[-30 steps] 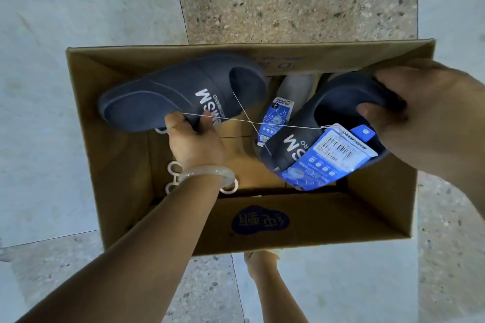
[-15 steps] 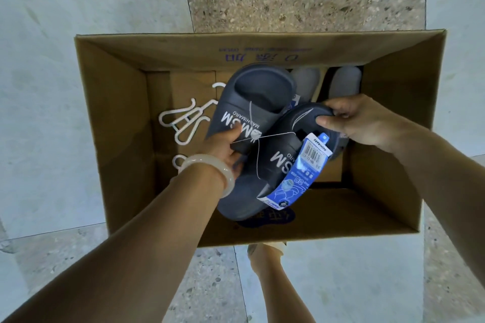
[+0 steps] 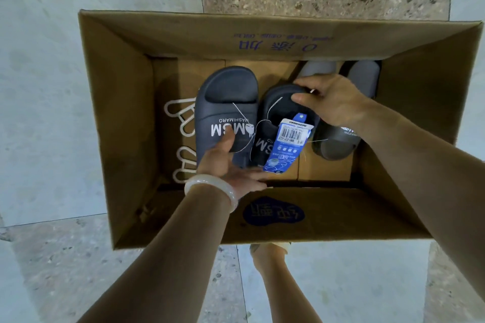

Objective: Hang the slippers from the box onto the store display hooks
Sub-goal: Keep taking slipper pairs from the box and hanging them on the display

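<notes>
Left hand (image 3: 225, 165) grips navy MSM slipper (image 3: 227, 110); right hand (image 3: 330, 102) pinches tagged navy slipper (image 3: 278, 123) inside cardboard box (image 3: 118, 102).

I have one view only, from the head camera, and it looks almost straight down into the open cardboard box (image 3: 118, 102) on the tiled floor (image 3: 47, 86). It sits close, with both forearms entering from the bottom edge. Wide-angle bending bows the box's walls. No second view overlaps.
</notes>
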A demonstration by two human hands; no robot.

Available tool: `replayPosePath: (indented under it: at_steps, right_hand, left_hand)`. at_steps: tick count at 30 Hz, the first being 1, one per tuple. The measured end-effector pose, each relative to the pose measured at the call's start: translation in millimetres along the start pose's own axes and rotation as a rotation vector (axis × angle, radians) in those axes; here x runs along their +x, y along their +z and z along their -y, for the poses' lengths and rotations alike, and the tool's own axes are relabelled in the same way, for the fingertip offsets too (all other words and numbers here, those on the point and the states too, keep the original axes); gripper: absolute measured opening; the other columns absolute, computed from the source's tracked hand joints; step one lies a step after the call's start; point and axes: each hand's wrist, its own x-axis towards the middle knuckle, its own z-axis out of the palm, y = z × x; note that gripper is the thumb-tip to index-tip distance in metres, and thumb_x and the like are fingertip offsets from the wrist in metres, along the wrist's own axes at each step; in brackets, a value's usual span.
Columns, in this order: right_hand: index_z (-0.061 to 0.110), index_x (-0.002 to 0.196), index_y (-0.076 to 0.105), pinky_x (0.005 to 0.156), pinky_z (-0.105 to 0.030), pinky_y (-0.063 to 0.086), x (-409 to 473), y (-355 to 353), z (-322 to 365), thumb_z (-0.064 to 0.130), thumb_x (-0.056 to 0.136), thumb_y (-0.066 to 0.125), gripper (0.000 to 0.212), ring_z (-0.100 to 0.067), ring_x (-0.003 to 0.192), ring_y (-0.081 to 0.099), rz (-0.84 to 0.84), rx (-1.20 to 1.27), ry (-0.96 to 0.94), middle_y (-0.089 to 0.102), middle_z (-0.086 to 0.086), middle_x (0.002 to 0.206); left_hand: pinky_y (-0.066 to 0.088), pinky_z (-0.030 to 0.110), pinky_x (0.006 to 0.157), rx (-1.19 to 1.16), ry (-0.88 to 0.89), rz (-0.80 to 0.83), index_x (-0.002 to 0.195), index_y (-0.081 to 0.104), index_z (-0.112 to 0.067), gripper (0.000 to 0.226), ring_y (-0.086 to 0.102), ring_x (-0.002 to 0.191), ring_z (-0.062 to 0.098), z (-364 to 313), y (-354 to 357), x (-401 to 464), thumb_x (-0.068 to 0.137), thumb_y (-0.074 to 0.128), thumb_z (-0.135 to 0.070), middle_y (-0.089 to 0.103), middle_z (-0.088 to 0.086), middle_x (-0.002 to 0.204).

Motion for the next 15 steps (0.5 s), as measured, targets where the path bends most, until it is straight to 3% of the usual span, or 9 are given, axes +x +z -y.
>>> replayPosePath:
  at_steps: [4,8,11,13,15]
  right_hand:
    - [0.018,0.127,0.056,0.086,-0.019,0.032,9,-8,9,0.032,0.095,0.048,0.036,-0.02,0.117,0.052,0.077,-0.088,-0.038,0.059,-0.006,0.127]
    - [0.022,0.122,0.06,0.084,-0.021,0.034,26,-14,14,0.034,0.094,0.049,0.032,-0.013,0.102,0.054,0.055,-0.035,-0.025,0.063,-0.002,0.117]
    - [0.024,0.121,0.061,0.084,-0.022,0.038,30,-11,26,0.032,0.095,0.048,0.03,-0.01,0.095,0.054,0.05,0.081,-0.026,0.061,0.004,0.106]
    - [0.02,0.12,0.062,0.089,-0.026,0.045,35,-4,30,0.03,0.095,0.049,0.03,-0.014,0.098,0.058,0.003,0.089,-0.048,0.065,0.002,0.108]
    - [0.016,0.12,0.061,0.096,-0.024,0.046,38,9,34,0.027,0.093,0.053,0.03,-0.009,0.101,0.059,-0.152,0.233,-0.039,0.065,0.004,0.108]
  left_hand:
    - [0.043,0.061,0.078,-0.034,0.033,0.043,0.128,0.045,-0.005,0.063,0.051,0.112,0.041,-4,-1,8,0.084,0.058,-0.049,0.052,0.026,0.128]
    - [0.034,0.059,0.105,-0.069,0.076,0.141,0.124,0.053,-0.014,0.048,0.056,0.116,0.036,-5,-9,11,0.089,0.051,-0.046,0.061,0.018,0.126]
    - [0.042,0.057,0.098,-0.117,0.099,0.174,0.118,0.055,-0.01,0.046,0.057,0.115,0.038,-20,-4,7,0.092,0.043,-0.047,0.061,0.023,0.122]
    - [0.044,0.057,0.097,-0.102,0.135,0.091,0.118,0.055,-0.01,0.047,0.059,0.112,0.037,-39,-4,13,0.093,0.042,-0.047,0.063,0.023,0.12]
    - [0.047,0.055,0.092,-0.073,0.187,-0.007,0.121,0.056,-0.012,0.046,0.06,0.112,0.036,-56,1,10,0.094,0.041,-0.046,0.063,0.02,0.119]
